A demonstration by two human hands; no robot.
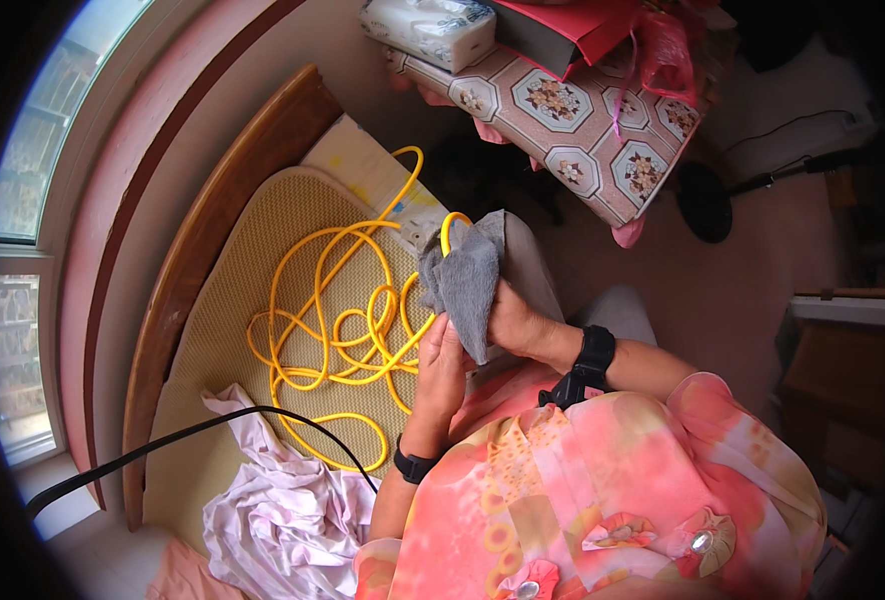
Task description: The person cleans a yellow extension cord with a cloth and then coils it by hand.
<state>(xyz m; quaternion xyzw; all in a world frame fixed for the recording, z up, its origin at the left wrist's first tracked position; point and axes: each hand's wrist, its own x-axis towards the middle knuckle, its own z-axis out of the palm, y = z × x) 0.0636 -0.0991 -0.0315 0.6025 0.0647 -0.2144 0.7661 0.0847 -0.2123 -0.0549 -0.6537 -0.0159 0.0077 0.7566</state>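
Note:
A grey cloth [467, 290] is bunched in front of me, gripped by my right hand [514, 318], whose fingers are closed and partly hidden behind it. My left hand [442, 368] is closed at the cloth's near left edge, where a yellow cord [377, 224] runs to its fingertips. A short bend of the cord sticks out above the cloth, so part of it is covered by the fabric. The rest lies in loose, tangled loops over a woven beige mat, left of my hands.
The woven mat [197, 420] has a curved wooden edge [192, 260] by the window. A pale crumpled garment [292, 520] lies near left, with a black cable [192, 432] arching above it. Far right, a table with a flowered cover [552, 100] carries a tissue pack [432, 30] and red bags.

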